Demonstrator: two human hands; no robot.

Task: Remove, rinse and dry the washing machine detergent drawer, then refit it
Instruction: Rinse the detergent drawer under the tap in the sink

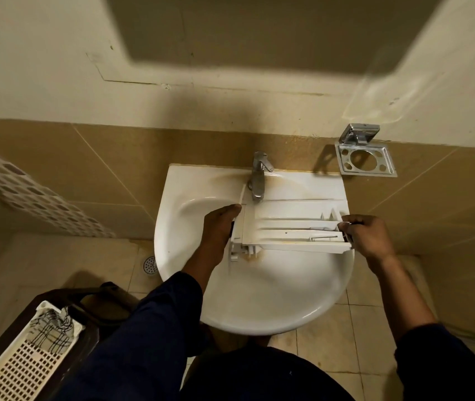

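A white plastic detergent drawer (285, 224) with several long compartments lies sideways over a white wash basin (259, 299), just below the chrome tap (258, 178). My left hand (220, 230) grips its left end, where the front panel is. My right hand (370, 235) holds the right end with the fingertips. No water can be seen running from the tap. Brownish stains show along the drawer's lower edge and on the basin behind the tap.
A chrome toothbrush holder (365, 159) is fixed to the tiled wall at the right. At the lower left a white slotted basket (28, 357) with a cloth rests on a dark stand. A floor drain (150, 264) lies left of the basin.
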